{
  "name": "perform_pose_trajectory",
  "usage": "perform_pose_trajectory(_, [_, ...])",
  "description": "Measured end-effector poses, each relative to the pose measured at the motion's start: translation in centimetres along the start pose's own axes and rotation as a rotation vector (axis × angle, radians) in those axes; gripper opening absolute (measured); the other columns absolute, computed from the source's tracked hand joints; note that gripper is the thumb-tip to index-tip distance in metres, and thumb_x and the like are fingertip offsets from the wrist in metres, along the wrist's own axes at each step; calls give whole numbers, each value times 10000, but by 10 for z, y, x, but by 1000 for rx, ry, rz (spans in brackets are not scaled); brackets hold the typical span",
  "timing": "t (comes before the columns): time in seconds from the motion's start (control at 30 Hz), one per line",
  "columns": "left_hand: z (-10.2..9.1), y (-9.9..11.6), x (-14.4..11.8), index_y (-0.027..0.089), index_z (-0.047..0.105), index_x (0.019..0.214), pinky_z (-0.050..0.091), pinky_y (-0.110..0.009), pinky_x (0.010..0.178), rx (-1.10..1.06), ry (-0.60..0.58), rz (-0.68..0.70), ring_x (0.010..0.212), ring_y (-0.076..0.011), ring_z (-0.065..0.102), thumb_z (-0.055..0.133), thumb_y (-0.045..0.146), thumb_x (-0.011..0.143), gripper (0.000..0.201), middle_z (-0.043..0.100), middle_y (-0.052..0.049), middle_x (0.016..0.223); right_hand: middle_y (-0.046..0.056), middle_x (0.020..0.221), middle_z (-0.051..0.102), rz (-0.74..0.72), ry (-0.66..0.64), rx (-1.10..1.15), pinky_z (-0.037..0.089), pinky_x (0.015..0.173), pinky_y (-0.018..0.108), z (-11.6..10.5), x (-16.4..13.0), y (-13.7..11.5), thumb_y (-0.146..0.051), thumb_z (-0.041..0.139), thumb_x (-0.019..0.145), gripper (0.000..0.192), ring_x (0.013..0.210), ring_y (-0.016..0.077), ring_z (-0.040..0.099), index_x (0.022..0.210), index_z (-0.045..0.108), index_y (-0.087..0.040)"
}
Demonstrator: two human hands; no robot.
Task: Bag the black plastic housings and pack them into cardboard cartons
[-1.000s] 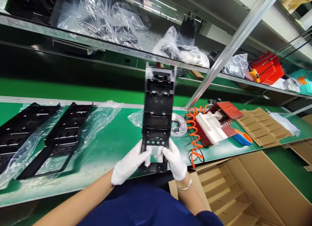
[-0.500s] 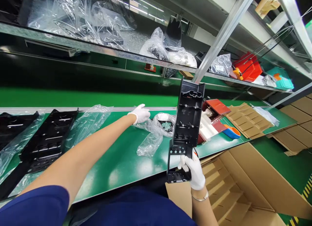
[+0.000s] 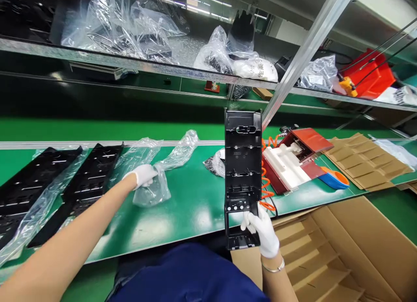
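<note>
My right hand (image 3: 262, 230), in a white glove, grips the lower end of a long black plastic housing (image 3: 243, 163) and holds it upright above the green bench's front edge. My left hand (image 3: 143, 175), also gloved, is stretched out to the left and clutches a clear plastic bag (image 3: 163, 176) that trails across the green mat. Two more black housings (image 3: 81, 187) lie in clear bags at the far left of the bench.
A red and white fixture (image 3: 293, 163) with an orange coiled hose (image 3: 265, 180) sits right of the held housing. Cardboard dividers (image 3: 365, 161) lie beyond it. An open cardboard box (image 3: 325, 250) stands at my lower right. A shelf (image 3: 130, 63) above holds bagged parts.
My left hand has pulled the clear bag from the bench's middle back toward the left. My right hand has swung the black housing more upright and slightly left.
</note>
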State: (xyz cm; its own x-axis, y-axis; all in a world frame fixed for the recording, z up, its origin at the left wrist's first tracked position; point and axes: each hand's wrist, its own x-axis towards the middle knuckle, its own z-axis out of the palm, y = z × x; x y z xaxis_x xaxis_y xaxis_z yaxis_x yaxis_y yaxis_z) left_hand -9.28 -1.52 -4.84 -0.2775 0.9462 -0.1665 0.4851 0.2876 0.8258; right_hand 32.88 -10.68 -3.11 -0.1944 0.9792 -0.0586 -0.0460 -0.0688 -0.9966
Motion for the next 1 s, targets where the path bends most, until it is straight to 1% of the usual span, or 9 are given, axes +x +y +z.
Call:
perform_pose_trajectory(0.07, [5, -12, -24, 131, 707, 819, 487, -425, 519, 132, -57, -101, 430, -321, 608, 716, 462, 645, 374, 594, -88, 468, -25, 529, 594, 18, -19, -43, 231, 425, 234, -1, 1, -1, -513, 679, 790, 338, 405, 79, 362, 788, 514, -218])
perform_pose_trajectory(0.13, [7, -14, -43, 115, 676, 1127, 540, -511, 659, 318, 11, -70, 706, -414, 713, 640, 567, 698, 624, 742, -205, 819, -29, 528, 590, 46, -18, -80, 207, 421, 229, -1, 2, -3, -493, 669, 799, 313, 406, 75, 337, 825, 531, -214])
perform_pose_trajectory(0.27, [20, -7, -55, 141, 510, 1419, 327, -586, 1144, 519, 167, 418, 1445, -434, 376, 494, 565, 827, 728, 451, -230, 1538, -59, 525, 540, 86, -34, -82, 228, 407, 220, 7, 8, -5, -461, 684, 766, 315, 411, 83, 377, 906, 552, -212])
perform_pose_trajectory(0.4, [49, -12, -43, 157, 631, 1298, 227, -583, 1204, 446, -95, 486, 1451, -433, 368, 582, 536, 779, 644, 527, -214, 1483, -82, 530, 502, 114, -65, -39, 288, 407, 218, 17, 12, -4, -450, 698, 730, 375, 409, 85, 418, 980, 562, -206])
perform_pose_trajectory(0.57, [64, -16, -35, 193, 586, 1367, 181, -545, 1237, 350, 14, 603, 1500, -371, 302, 494, 510, 882, 587, 442, -152, 1566, -73, 530, 532, 152, -117, -64, 242, 404, 204, 17, 9, -4, -424, 652, 772, 392, 407, 71, 384, 1073, 589, -180])
perform_pose_trajectory(0.67, [73, -12, -35, 190, 634, 1304, 152, -570, 1238, 299, -101, 562, 1479, -410, 327, 631, 527, 787, 618, 474, -170, 1539, -73, 525, 555, 147, -179, -92, 258, 402, 201, 16, 11, -3, -410, 619, 780, 386, 370, 57, 345, 1079, 611, -166])
perform_pose_trajectory(0.8, [71, 12, -47, 220, 570, 1383, 276, -543, 1210, -279, -145, 357, 1394, -380, 467, 650, 607, 770, 729, 582, -146, 1447, -59, 559, 606, 185, -294, -123, 269, 394, 188, 16, 16, -2, -392, 615, 768, 516, 373, 62, 395, 1221, 608, -146])
perform_pose_trajectory(0.9, [47, 37, -64, 263, 479, 1463, 462, -471, 1098, -891, 27, 167, 1290, -306, 577, 513, 668, 858, 729, 602, -79, 1437, -59, 574, 612, 212, -417, -172, 276, 401, 174, 15, 17, -1, -346, 609, 788, 632, 404, 64, 414, 1384, 539, -146])
perform_pose_trajectory(1.0, [19, 45, -79, 258, 562, 1394, 444, -390, 1126, -1032, 262, 159, 1325, -275, 543, 689, 487, 792, 657, 580, -27, 1468, -51, 618, 607, 285, -545, -212, 334, 416, 168, 14, 17, -1, -325, 625, 812, 610, 472, 78, 472, 1400, 551, -180])
